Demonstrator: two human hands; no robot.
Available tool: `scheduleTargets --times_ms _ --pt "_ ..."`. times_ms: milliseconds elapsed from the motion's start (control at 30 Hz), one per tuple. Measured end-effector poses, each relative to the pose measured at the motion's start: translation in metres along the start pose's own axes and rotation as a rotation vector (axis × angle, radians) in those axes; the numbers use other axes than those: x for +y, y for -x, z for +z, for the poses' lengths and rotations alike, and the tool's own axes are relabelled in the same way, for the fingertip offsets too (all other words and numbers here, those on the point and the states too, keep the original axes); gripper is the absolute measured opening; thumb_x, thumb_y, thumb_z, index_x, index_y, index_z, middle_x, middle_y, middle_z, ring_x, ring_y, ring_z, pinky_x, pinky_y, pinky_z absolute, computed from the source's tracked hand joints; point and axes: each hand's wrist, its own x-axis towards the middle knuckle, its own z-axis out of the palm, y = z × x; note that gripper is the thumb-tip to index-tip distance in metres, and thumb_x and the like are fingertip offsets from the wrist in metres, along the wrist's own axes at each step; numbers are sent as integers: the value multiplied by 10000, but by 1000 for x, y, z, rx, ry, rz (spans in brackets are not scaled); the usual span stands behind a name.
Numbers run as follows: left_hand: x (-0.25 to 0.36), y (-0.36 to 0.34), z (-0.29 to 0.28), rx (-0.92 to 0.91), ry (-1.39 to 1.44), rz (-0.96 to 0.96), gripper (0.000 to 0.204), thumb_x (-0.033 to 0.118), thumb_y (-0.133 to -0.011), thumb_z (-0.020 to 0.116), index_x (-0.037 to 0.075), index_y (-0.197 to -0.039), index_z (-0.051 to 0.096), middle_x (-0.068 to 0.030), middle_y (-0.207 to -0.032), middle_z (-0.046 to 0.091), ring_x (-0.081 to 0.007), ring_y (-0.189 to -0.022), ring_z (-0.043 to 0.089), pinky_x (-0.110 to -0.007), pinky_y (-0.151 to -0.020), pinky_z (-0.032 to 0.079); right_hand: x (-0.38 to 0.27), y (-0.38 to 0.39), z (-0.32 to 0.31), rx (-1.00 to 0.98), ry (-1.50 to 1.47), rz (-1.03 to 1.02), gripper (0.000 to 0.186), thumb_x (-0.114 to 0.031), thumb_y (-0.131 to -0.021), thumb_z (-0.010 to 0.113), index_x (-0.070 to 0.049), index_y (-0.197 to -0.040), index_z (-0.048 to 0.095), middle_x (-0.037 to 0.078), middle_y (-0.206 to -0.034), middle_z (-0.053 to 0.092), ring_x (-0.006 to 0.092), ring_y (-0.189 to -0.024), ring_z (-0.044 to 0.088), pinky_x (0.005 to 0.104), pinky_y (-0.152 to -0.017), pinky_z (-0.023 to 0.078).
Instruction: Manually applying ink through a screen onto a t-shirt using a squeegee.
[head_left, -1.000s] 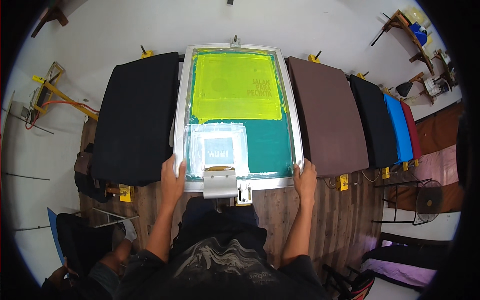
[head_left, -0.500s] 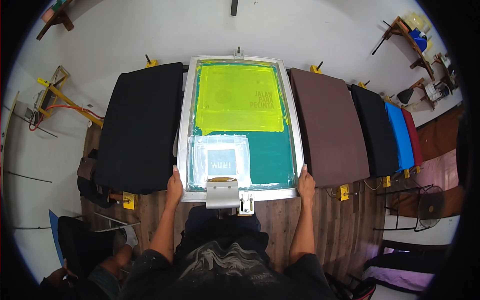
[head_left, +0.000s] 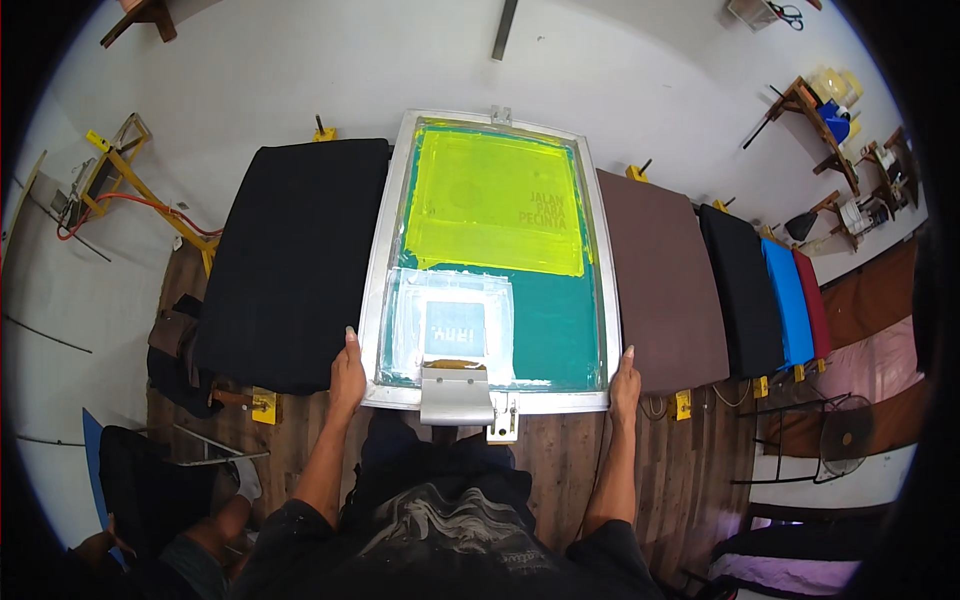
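In front of me a silver-framed print screen (head_left: 550, 325) has teal mesh, a fluorescent yellow-green coated panel (head_left: 490, 200) with faint lettering above, and a white-smeared patch (head_left: 405, 320) at lower left. A metal plate (head_left: 455, 400) and a clamp bracket (head_left: 500, 425) are fixed at its near edge. My left hand (head_left: 348, 378) grips the screen's lower left side, thumb along the frame. My right hand (head_left: 625, 385) grips the lower right side, fingers curled around it.
Black (head_left: 285, 260), brown (head_left: 665, 280), blue (head_left: 785, 300) and red pallets stand in a row. A co-worker's leg (head_left: 230, 515) is at lower left beside dark fabric. Wall shelves (head_left: 820, 120) hold items at upper right; a fan (head_left: 845, 445) stands at right.
The view has shifted, so screen, pallets and hands sit lower and a little further right in the picture. Both hands keep their grip on the frame.
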Motion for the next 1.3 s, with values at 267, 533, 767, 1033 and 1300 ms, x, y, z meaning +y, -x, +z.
scheduleTargets --times_ms 267,533,767,1033,1300 --pt "-18 -62 -98 -33 -8 74 846 606 -1028 201 -122 -1155 613 -327 -1106 642 -431 -1082 607 -448 -972 423 -62 67 60 48 -43 -48 794 -597 -1022 348 130 -760 530 137 -668 539 201 -670 442 435 -645 401" --pt "-51 -108 -217 101 -24 89 832 610 -1028 226 -110 -1103 638 -305 -1030 667 -395 -1001 642 -443 -914 448 -108 128 179 1 -82 -57 791 -575 -1026 361 158 -870 616 171 -716 605 206 -694 507 423 -682 433" --pt "-96 -129 -267 177 -54 -32 842 639 -1012 260 -102 -1162 632 -282 -1065 674 -373 -1045 638 -424 -946 438 -129 163 227 -74 -58 -78 764 -560 -1034 355 134 -781 552 184 -663 550 205 -676 481 433 -648 417" --pt "-115 -134 -290 238 -4 -44 835 642 -1011 302 -112 -1145 633 -177 -999 687 -236 -931 598 -365 -913 442 -142 184 248 -173 -137 -52 735 -582 -1016 403 79 -711 510 83 -618 465 153 -631 406 386 -578 357" --pt "-114 -141 -302 226 -57 -51 811 632 -1014 320 -104 -1039 659 -150 -918 680 -205 -849 569 -360 -842 451 -133 189 259 -195 -173 -102 619 -549 -1020 453 -6 -752 577 -44 -647 400 70 -630 328 288 -551 273"
